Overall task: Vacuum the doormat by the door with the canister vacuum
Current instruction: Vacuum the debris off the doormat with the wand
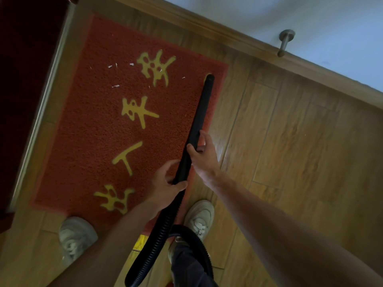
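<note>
Doormat [93, 125], red with four yellow characters, lies beside the door threshold [41, 112] on the wood floor [290, 152], with some seven white scraps [115, 86] on its far half. The black wand [204, 104] runs along its right edge. The left hand [165, 181] wraps it low, and the right hand [202, 156] pinches it higher.

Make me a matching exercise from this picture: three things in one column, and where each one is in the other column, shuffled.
Things
1. black vacuum tube
2. white paper scraps
3. silver metal doorstop

Places
a. fixed to the pale wall
b. gripped by the left hand and the right hand
c. scattered on the red doormat

Pairs: 1-b, 2-c, 3-a
</note>
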Demonstrator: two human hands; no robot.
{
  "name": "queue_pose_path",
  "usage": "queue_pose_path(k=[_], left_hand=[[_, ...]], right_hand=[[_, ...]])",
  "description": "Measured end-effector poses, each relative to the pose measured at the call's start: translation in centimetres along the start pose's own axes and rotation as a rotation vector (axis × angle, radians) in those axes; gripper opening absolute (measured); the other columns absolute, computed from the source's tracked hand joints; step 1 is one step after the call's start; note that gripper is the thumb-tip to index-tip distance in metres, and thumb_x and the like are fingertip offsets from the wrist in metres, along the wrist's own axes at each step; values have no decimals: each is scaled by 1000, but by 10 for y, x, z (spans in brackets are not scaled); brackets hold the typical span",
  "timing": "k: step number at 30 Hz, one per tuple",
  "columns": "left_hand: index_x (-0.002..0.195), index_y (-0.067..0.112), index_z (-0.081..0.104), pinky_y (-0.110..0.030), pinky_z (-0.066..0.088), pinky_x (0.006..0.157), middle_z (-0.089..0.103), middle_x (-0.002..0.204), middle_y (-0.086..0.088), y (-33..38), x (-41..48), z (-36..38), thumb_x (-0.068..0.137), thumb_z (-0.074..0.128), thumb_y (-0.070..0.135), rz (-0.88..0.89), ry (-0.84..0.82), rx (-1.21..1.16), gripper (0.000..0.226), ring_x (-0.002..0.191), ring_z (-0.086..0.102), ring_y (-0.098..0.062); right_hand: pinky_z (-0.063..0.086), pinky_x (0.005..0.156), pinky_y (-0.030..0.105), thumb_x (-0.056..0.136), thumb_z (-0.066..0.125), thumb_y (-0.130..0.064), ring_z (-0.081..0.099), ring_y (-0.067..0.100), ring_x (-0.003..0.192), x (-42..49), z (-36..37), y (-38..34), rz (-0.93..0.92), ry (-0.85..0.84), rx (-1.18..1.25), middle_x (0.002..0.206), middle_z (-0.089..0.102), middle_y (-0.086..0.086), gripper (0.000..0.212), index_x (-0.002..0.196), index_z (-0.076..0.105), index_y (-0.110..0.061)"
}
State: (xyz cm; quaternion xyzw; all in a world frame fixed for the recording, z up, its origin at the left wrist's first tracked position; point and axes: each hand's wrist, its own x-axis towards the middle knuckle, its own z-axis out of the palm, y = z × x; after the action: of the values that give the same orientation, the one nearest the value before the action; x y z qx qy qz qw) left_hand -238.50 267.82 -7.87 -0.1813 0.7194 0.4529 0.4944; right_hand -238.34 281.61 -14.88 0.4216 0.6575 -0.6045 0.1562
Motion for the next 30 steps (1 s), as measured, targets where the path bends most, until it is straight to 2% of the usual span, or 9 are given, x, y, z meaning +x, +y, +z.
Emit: queue_pose_path(k=[3,6,10,14,18,21,26,30], left_hand=[[125,42,55,-45,60,82,75,91,-2,-1,-5,-5,86,75,12,-11,13,-8,54,83,72,-21],[125,40,55,-44,60,80,74,92,-3,-2,-12,-9,86,74,10,-15,30,-33,53,83,72,-21],[116,47,54,-40,60,77,75,89,-2,-5,-19,-15,85,75,10,-18,56,-51,52,81,73,-22],[118,43,56,-40,61,76,76,87,-3,-12,-19,-24,84,75,6,-22,66,-91,54,77,74,-21],[110,49,55,-40,60,77,76,86,-3,-16,-18,-35,85,74,7,-26,55,-103,52,79,73,-20],[104,56,54,-41,60,77,77,84,0,-20,-17,-42,84,76,10,-29,66,-99,55,78,74,-20],[123,43,56,-48,60,81,77,85,-4,-27,-17,-51,86,74,9,-43,48,-127,54,80,74,-24],[120,44,56,-48,60,80,76,89,-6,-31,-18,-57,85,75,8,-22,47,-124,53,80,74,-25]], right_hand=[[61,67,44,92,62,-23,66,20,65,0,6,-1,24,-52,15,79,68,9,56,141,38,-33],[62,72,50,91,64,-23,71,26,74,-2,11,-3,8,-78,-28,89,69,12,57,140,37,-34],[62,75,42,93,65,-22,72,23,83,-7,17,-5,-45,-116,-61,102,69,12,58,143,36,-29],[62,72,36,94,64,-23,72,19,81,-11,26,-8,-64,-117,-90,100,70,8,57,144,36,-28],[62,76,44,92,64,-27,73,21,84,-11,39,-9,-56,-137,-95,105,70,9,61,145,34,-32],[62,76,39,93,64,-23,72,20,84,-14,46,-12,-66,-130,-91,104,70,9,60,145,36,-29],[61,70,30,94,64,-21,72,20,83,-18,54,-18,-51,-152,-105,105,70,12,59,145,35,-28],[60,67,28,95,63,-19,72,21,83,-22,60,-20,-50,-169,-85,105,69,12,58,145,35,-25]])
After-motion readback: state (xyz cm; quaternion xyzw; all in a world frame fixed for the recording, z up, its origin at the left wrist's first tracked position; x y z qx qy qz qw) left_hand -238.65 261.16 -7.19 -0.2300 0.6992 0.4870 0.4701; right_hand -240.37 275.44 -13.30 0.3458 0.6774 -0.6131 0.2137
